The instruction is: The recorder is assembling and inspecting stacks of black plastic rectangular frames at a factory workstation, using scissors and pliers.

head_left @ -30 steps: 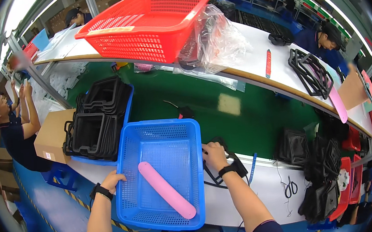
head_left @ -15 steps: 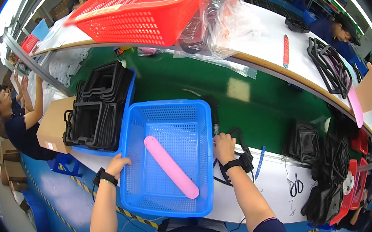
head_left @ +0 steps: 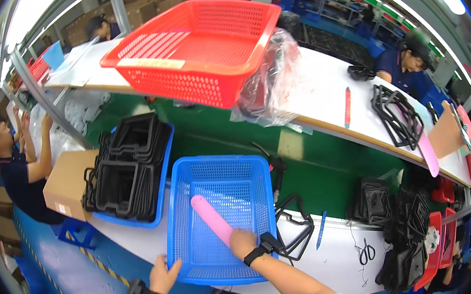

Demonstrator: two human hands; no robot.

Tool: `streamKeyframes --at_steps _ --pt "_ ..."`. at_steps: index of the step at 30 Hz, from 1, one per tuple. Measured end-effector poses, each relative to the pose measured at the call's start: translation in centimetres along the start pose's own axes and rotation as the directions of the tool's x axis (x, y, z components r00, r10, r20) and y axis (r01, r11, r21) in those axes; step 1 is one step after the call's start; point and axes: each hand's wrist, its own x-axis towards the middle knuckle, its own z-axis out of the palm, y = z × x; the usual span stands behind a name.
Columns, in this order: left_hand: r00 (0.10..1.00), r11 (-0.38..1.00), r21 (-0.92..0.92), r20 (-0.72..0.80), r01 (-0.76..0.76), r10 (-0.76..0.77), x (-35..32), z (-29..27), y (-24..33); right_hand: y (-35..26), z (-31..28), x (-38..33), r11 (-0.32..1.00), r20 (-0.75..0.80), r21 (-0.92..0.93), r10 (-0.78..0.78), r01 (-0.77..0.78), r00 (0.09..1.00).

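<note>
A blue perforated plastic basket [head_left: 174, 234] stands in front of me at the table's near edge. Inside it lies a long flat pink strip [head_left: 210, 215] with rounded ends. My right hand [head_left: 244, 243], slightly blurred, reaches into the basket with its fingers closed on the strip's near end and covers that end. At the basket's near left corner is my left hand [head_left: 163, 276], thumb and fingers apart, the thumb by the rim. Whether it touches the rim I cannot tell. Each wrist wears a black strap with a small box.
A blue crate [head_left: 154, 220] of stacked black frames stands left, beside a cardboard box [head_left: 70, 181]. Right lie a black frame [head_left: 296, 235], a blue strip [head_left: 321, 231], scissors [head_left: 366, 252] and black pouches [head_left: 405, 261]. A red basket [head_left: 177, 87] sits on the far bench; co-workers are beyond.
My right hand has left the basket's right side and gone onto the pink strip. My left hand has loosened from the left rim and moved nearer me. The view has tilted up.
</note>
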Motion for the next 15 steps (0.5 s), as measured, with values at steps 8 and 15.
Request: streamKeyframes --at_steps 8,15 --pt "0.988 0.691 -0.707 0.133 0.15 -0.078 -0.2 1.7 -1.2 0.4 -4.2 -0.6 0.927 0.07 0.36 -0.137 0.103 0.988" --pt "0.996 0.663 -0.748 -0.02 0.041 -0.084 3.7 -0.3 -4.4 3.1 -19.5 -13.6 0.116 0.074 0.992 -0.179 -0.053 0.981"
